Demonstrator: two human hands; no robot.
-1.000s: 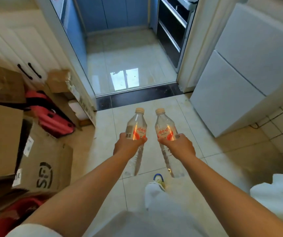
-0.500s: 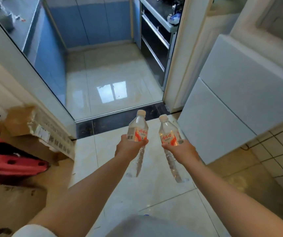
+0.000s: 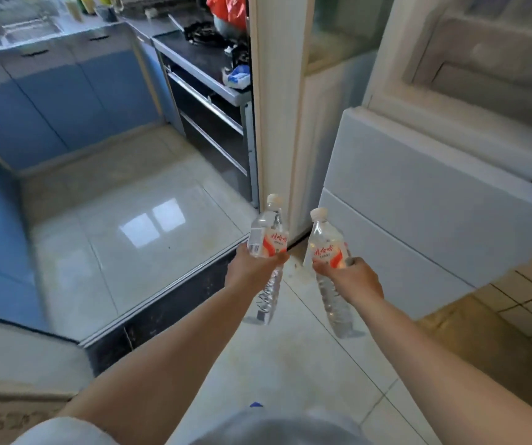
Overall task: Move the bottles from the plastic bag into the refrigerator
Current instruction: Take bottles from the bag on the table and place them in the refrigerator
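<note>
Bottles closing in on the fridge
Left hand (image 3: 252,268) grips one bottle (image 3: 268,239), right hand (image 3: 353,279) another (image 3: 325,248); fridge (image 3: 419,200), still shut, looms nearer.

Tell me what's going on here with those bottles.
A person is carrying two water bottles, one in each hand. The left hand has its grip around the left bottle, and the right hand holds the right bottle; both bottles are capped and held off the floor. The white refrigerator stands just ahead on the right with both doors closed, so nothing has gone inside yet. The kitchen doorway is to the left.
</note>
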